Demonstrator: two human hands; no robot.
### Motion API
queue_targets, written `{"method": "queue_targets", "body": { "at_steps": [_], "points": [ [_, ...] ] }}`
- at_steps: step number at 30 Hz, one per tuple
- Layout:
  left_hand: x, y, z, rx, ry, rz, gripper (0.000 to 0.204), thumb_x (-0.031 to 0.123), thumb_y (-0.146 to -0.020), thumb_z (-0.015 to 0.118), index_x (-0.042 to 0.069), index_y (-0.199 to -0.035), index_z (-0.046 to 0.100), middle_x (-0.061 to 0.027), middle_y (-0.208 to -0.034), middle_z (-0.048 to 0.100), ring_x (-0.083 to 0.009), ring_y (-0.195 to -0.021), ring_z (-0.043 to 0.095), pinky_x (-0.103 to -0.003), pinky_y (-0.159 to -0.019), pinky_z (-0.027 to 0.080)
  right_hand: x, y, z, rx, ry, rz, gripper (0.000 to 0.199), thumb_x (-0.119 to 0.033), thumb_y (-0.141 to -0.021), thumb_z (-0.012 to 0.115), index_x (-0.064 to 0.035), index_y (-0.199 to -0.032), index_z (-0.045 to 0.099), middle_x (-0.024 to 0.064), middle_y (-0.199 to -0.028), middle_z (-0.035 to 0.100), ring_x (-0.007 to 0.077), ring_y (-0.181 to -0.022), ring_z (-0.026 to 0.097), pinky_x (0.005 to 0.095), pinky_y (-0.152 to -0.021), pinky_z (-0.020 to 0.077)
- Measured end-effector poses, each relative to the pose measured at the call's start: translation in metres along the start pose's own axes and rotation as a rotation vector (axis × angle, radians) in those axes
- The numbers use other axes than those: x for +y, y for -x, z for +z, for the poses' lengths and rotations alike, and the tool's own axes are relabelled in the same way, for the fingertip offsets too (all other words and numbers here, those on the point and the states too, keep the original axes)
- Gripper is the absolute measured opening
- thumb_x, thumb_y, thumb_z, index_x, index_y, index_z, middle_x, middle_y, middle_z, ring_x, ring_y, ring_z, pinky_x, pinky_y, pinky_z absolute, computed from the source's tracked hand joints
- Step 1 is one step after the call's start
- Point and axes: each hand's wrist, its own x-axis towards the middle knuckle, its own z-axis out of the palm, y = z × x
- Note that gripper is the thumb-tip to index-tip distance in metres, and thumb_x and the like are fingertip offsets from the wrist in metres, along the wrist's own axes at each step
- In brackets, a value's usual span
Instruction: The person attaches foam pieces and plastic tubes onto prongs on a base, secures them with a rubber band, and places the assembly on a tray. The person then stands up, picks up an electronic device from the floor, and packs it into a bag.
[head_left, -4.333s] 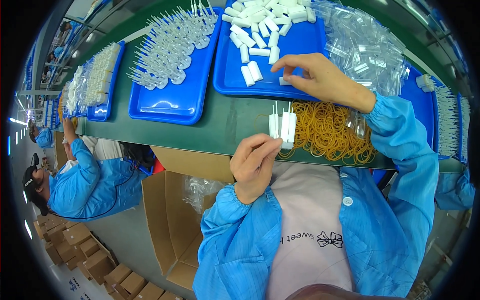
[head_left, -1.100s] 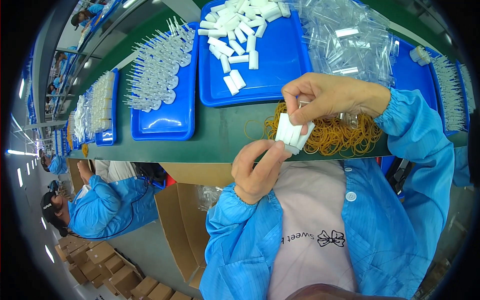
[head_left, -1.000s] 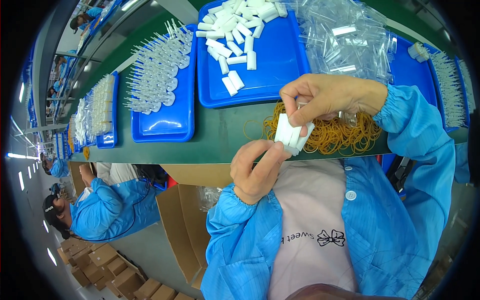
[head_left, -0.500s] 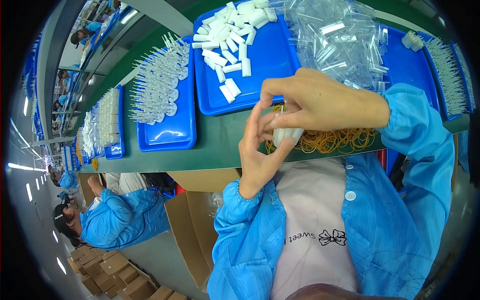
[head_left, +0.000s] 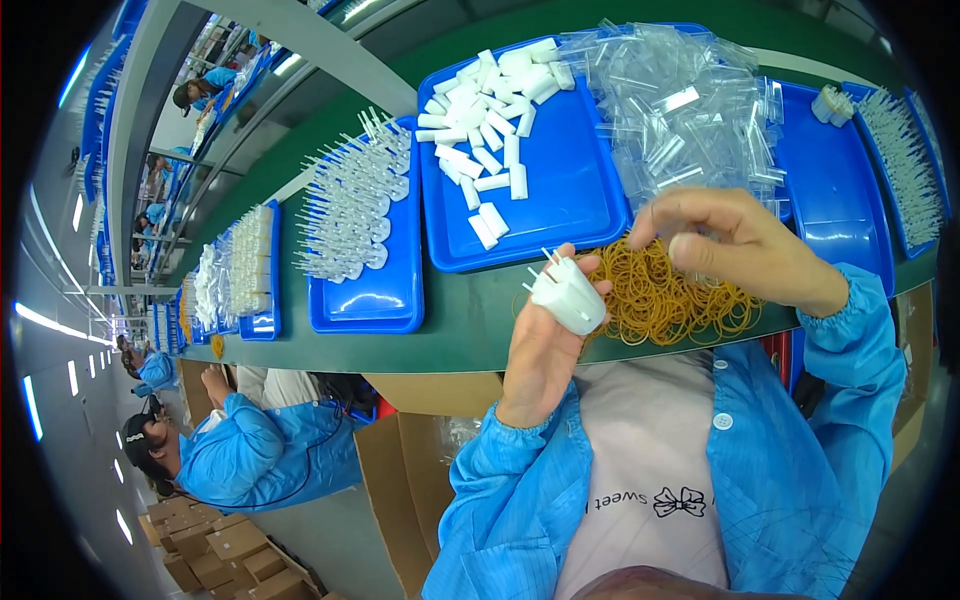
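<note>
My left hand (head_left: 540,362) is turned palm up in front of the trays, its fingers around a white plastic piece (head_left: 568,298). The piece is rounded at its near end, with several thin prongs sticking out at the far end. To the right, my right hand (head_left: 745,245) hovers at the far edge of a heap of amber rubber bands (head_left: 680,305). Its thumb and index finger are apart, and I see nothing between them. The other fingers are partly hidden.
A blue tray (head_left: 470,252) holds short white tubes (head_left: 490,223). Left of it, another tray (head_left: 365,318) carries rows of white stemmed parts (head_left: 345,250). Clear plastic sleeves (head_left: 680,110) pile up behind my right hand. A co-worker in blue (head_left: 265,450) sits left, beyond a cardboard box (head_left: 400,480).
My hands were together around the white piece. Now my right hand has let go and moved right over the rubber bands, while my left keeps the piece, its prongs now showing.
</note>
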Motion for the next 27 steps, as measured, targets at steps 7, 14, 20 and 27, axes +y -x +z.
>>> {"method": "queue_targets", "body": {
  "at_steps": [7,14,20,27],
  "points": [
    [-0.012,-0.001,0.006,0.109,-0.655,0.225,0.066,0.015,-0.089,0.06,-0.002,-0.141,0.022,-0.0135,-0.128,0.047,-0.0213,-0.117,0.048,-0.033,-0.097,0.04,-0.002,0.015,0.018,0.365,0.287,-0.182,0.026,-0.01,-0.07,0.069,-0.0057,-0.095,0.067,0.0076,-0.089,0.054,0.0193,-0.081,0.053,0.0308,-0.071,0.0428],
    [-0.02,-0.007,-0.006,0.091,-1.235,0.515,0.051,0.006,-0.082,0.065,-0.005,-0.128,0.045,-0.0173,-0.118,0.054,-0.0254,-0.104,0.055,-0.035,-0.089,0.044,0.008,0.033,0.035,0.426,0.332,-0.255,0.027,-0.01,-0.068,0.073,-0.0071,-0.095,0.069,0.0064,-0.091,0.053,0.0163,-0.079,0.052,0.0267,-0.066,0.041],
    [-0.034,0.002,-0.005,0.106,-1.053,0.592,0.052,-0.001,-0.074,0.072,-0.002,-0.119,0.046,-0.0198,-0.116,0.054,-0.026,-0.104,0.056,-0.035,-0.089,0.045,0.034,0.023,0.053,0.584,0.058,-0.276,0.024,-0.007,-0.071,0.073,-0.0045,-0.089,0.058,0.0069,-0.088,0.054,0.0136,-0.073,0.052,0.0254,-0.06,0.0404],
    [-0.035,0.004,-0.005,0.031,-1.117,0.607,0.043,0.0,-0.077,0.068,0.001,-0.112,0.044,-0.0212,-0.117,0.052,-0.0262,-0.106,0.054,-0.035,-0.091,0.044,0.041,0.021,0.058,0.585,0.258,-0.343,0.026,-0.019,-0.075,0.072,-0.0035,-0.086,0.054,0.0075,-0.078,0.054,0.0207,-0.069,0.053,0.032,-0.06,0.0416]
  ]
}}
